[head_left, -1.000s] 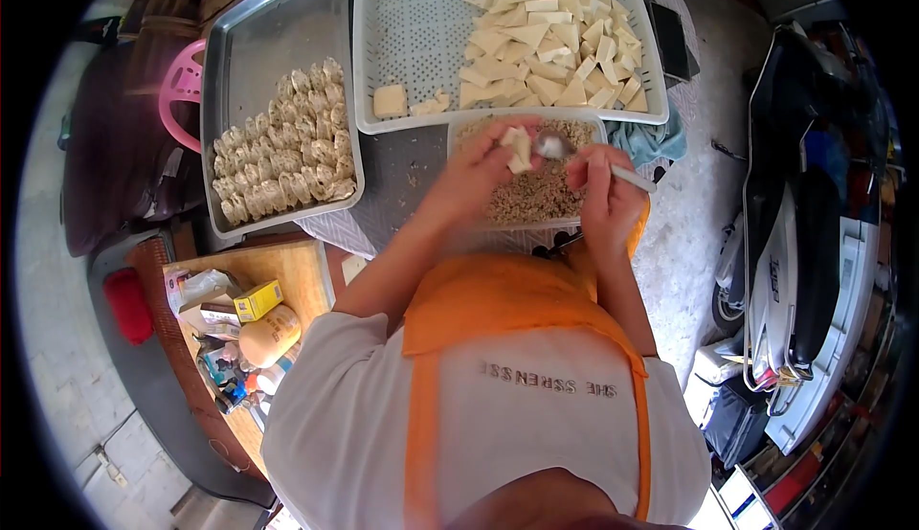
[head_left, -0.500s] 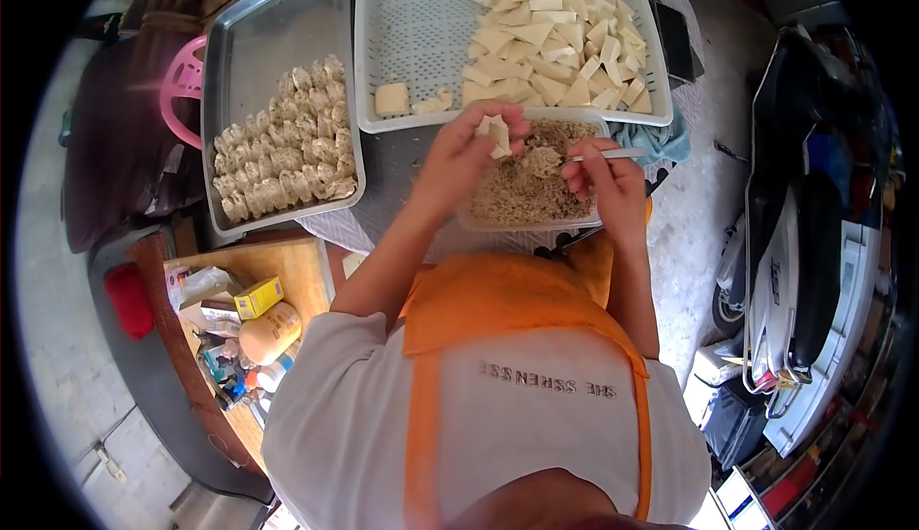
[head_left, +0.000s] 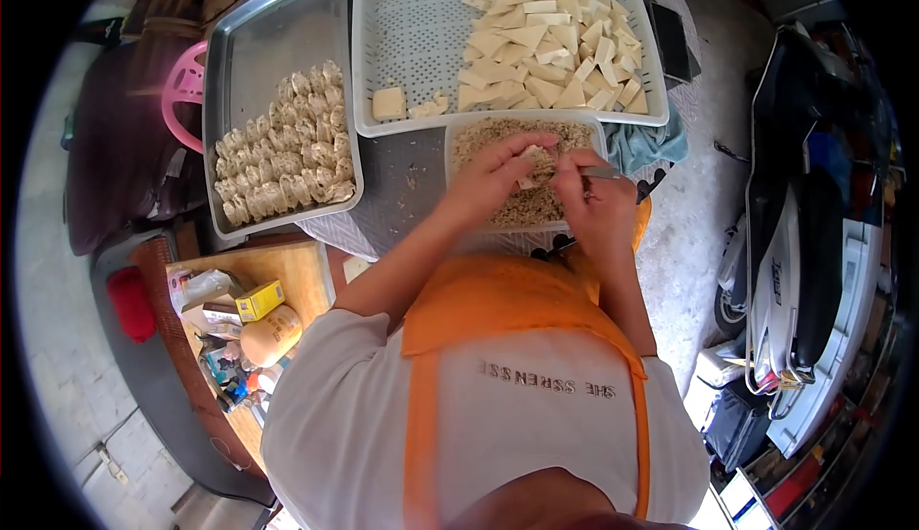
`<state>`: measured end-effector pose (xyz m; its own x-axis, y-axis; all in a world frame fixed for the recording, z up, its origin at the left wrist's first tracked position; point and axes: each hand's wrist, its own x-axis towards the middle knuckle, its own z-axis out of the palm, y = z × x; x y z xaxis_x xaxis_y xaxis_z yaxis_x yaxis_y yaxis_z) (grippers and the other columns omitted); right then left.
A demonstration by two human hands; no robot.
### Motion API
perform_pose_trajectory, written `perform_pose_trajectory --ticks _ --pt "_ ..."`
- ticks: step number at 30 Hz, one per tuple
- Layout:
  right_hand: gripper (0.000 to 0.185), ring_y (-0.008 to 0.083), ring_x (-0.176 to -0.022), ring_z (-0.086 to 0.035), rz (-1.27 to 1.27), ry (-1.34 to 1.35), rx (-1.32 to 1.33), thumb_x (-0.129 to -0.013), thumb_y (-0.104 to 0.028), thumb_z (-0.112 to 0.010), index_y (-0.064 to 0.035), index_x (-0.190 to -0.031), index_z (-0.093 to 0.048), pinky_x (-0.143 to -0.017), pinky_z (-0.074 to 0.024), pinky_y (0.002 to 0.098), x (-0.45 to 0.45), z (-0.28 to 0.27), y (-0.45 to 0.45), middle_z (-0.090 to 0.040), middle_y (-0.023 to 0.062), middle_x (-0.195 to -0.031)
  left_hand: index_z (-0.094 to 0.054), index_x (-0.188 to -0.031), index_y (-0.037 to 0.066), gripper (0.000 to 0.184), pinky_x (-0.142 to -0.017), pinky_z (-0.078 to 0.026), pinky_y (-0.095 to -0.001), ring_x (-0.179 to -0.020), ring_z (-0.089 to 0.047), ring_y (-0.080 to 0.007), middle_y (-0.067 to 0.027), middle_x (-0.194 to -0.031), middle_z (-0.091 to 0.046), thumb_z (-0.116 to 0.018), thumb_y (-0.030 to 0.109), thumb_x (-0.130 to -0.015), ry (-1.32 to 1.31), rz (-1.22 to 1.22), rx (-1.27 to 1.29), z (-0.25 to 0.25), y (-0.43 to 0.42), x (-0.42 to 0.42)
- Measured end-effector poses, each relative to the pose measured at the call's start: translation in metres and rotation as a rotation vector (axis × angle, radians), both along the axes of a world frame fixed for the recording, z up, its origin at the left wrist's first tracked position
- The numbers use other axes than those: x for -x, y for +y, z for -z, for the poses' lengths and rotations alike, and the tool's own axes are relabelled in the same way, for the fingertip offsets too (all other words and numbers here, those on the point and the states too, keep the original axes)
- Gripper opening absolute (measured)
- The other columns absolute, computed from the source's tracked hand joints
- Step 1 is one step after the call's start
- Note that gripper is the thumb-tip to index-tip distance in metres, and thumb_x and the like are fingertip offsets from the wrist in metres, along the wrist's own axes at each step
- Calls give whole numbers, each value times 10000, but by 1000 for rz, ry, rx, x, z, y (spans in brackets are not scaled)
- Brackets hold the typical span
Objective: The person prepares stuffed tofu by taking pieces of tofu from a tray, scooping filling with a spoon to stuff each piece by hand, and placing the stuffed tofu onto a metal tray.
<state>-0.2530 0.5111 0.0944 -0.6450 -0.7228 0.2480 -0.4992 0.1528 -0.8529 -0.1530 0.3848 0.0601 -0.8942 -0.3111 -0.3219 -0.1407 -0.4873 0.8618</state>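
Right grip [head_left: 595, 202], clasping spoon [head_left: 601, 173], neared left grip [head_left: 484, 180] holding tofu [head_left: 527, 181] above tub [head_left: 450, 144] of filling [head_left: 525, 210].

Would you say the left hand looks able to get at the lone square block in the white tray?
Probably yes: only the rim of the white tray seems to lie between the left hand and the square block, though that hand already holds a pale piece.

The fingers of your left hand [head_left: 486, 183] are holding a pale piece [head_left: 527, 164] over the tub [head_left: 449, 152] of crumbly mixture [head_left: 534, 208]; your right hand [head_left: 597, 206] is gripping a spoon [head_left: 602, 173] just beside it, while pale wedges [head_left: 550, 42] are crowding the perforated tray [head_left: 421, 27].
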Motion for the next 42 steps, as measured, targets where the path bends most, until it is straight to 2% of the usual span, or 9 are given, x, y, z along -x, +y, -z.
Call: perform_pose_trajectory --ticks 3,9,12,14,18,25,31,38,42 --pt "94 282 -599 -613 -57 184 -3 -819 -86 -612 5 -807 -631 -548 -496 340 -6 -7 -11 -639 130 -769 -556 -1148 68 273 -715 -451 -243 -815 -550 -91 -43 -1057 -604 -461 79 -893 191 -76 546 18 11 6" --pt "108 286 -594 -613 -93 263 -3 -815 -92 -617 8 -775 -628 -549 -501 336 -5 -31 -13 -634 133 -716 -521 -1079 44 182 -689 -481 -322 -822 -589 -168 -52 -900 -597 -418 50 -929 149 -117 1038 14 15 4" --pt "124 251 -549 -606 -19 294 104 -825 -78 -610 23 -752 -622 -514 -489 307 -8 -46 -4 -625 130 -683 -538 -1073 42 190 -674 -489 -264 -759 -577 -156 -47 -861 -584 -419 58 -926 -11 -84 859 5 11 -1" --pt "143 214 -516 -595 52 250 237 -841 -69 -599 31 -740 -618 -487 -473 284 1 -42 9 -619 118 -667 -527 -1082 56 184 -618 -481 -243 -721 -552 -130 -38 -839 -561 -427 68 -928 47 -43 393 5 2 -6" --pt "190 97 -507 -566 182 -225 79 -905 -78 -544 32 -769 -617 -464 -443 227 13 -29 15 -614 67 -622 -513 -1074 65 164 -594 -477 -264 -690 -522 -121 -32 -835 -548 -456 87 -922 66 -148 -146 1 3 -4" --pt "192 80 -472 -509 141 -689 249 -951 -147 -497 -3 -862 -589 -442 -410 209 13 9 22 -598 54 -625 -523 -1060 43 161 -639 -432 -251 -727 -532 -124 -26 -883 -553 -478 96 -915 140 -54 -36 19 -6 -8" --pt "147 100 -574 -582 73 -689 235 -946 -107 -491 3 -931 -587 -523 -484 227 -5 8 6 -630 73 -717 -539 -1057 64 235 -639 -424 -245 -786 -529 -121 -16 -943 -562 -406 237 -968 -1 -146 1 6 -3 -6" --pt "144 118 -585 -614 -56 98 103 -910 -75 -504 17 -882 -612 -531 -502 231 -23 22 -13 -650 76 -753 -533 -1068 78 439 -758 -471 -290 -898 -544 -150 -27 -990 -567 -263 417 -1003 75 -178 -263 20 -8 -7" --pt "164 131 -563 -595 40 -590 171 -928 -90 -475 16 -921 -601 -511 -492 238 -11 25 -4 -639 91 -740 -526 -1070 77 463 -785 -470 -307 -892 -549 -156 -40 -1003 -566 -234 430 -1008 -9 -161 -153 22 -7 -7"
